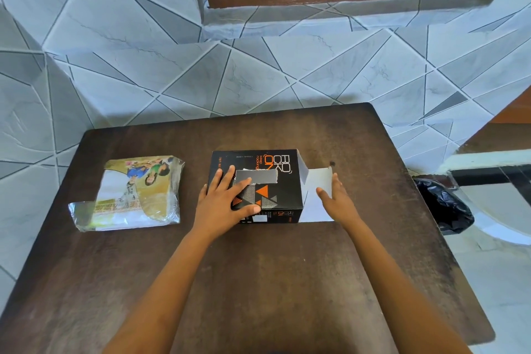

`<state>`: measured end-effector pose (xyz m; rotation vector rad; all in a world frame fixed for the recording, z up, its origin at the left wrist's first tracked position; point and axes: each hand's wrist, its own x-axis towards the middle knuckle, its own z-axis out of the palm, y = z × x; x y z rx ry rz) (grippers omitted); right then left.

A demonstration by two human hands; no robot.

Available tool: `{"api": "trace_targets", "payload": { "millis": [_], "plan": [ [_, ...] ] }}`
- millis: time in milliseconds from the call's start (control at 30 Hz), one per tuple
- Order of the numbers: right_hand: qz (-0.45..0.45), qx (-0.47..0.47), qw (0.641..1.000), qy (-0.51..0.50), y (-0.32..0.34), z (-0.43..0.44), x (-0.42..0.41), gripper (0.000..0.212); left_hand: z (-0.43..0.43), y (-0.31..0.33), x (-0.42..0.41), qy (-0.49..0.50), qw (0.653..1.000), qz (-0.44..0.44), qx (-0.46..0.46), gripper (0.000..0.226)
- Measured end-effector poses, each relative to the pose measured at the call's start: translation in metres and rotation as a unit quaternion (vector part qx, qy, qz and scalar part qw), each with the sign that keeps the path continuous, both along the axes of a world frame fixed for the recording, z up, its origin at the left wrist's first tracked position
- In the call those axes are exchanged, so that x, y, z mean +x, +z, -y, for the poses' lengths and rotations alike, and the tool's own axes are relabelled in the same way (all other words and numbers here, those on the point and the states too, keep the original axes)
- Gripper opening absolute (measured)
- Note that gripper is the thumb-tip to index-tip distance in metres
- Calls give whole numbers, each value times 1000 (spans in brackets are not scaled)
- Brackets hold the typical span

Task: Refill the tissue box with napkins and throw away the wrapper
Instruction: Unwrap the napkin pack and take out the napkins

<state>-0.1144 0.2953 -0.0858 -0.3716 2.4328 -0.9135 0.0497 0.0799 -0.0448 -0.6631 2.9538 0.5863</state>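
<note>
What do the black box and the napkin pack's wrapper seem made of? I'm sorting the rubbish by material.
Black printed box: likely thin cardboard, matte, judging by its crisp folded edges and the plain white open flap. Clear printed wrapper on the napkin pack: apparently thin plastic film, glossy, crinkled and see-through at the ends.

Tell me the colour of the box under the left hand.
The box is black with orange lettering and orange-grey triangles, seen in the head view.

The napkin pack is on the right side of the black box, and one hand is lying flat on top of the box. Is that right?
Not quite. In the head view the napkin pack lies to the left of the black box, not the right. The rest holds: the left hand is lying flat on top of the box.
</note>
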Motion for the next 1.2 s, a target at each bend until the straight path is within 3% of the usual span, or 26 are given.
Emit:
{"api": "trace_targets", "payload": {
  "millis": [100,167,267,433,600,800,933,1100,1200],
  "plan": [
    [-96,-82,992,-24,24,16,13,58,-4,0,-5,14,1000,-3,-3,71],
    [-149,-117,981,31,38,29,25,55,-8,0,-9,26,1000,-5,-4,71],
    [-190,-59,969,146,40,43,40,59,-12,3,-11,41,999,-26,2,72],
    [-209,-45,966,147,34,41,45,59,-5,12,17,101,974,-148,136,56],
    [-237,-82,957,145,51,59,57,55,13,16,73,204,946,-200,151,41],
    [-217,-181,925,255,74,110,116,54,54,18,124,306,924,-206,102,32],
    [-219,-171,894,351,69,156,156,55,88,18,154,315,924,-206,73,33],
    [-111,-121,935,315,48,213,188,64,143,17,178,275,946,-171,9,40],
    [-56,-81,961,259,37,241,192,71,180,13,176,247,966,-69,-20,53]
  ]
}}
